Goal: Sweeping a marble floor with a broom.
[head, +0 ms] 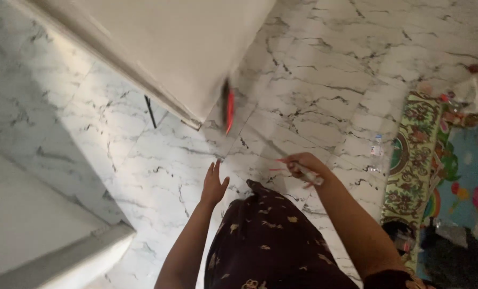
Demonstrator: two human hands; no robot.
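Note:
My right hand (303,167) is closed around a thin pale handle (309,175). The handle runs up and left over the marble floor (324,80) to a blurred red and black head (228,109) near the corner of a white wall (180,48). My left hand (213,185) is stretched forward over the floor with its fingers apart, holding nothing. Below both arms hangs my dark garment with a gold pattern (265,241).
A thin black stick (150,111) lies on the floor by the wall's base. A clear plastic bottle (377,150) lies beside a green patterned rug (410,155) and a colourful play mat (466,176) at the right. A white ledge (41,235) fills the bottom left.

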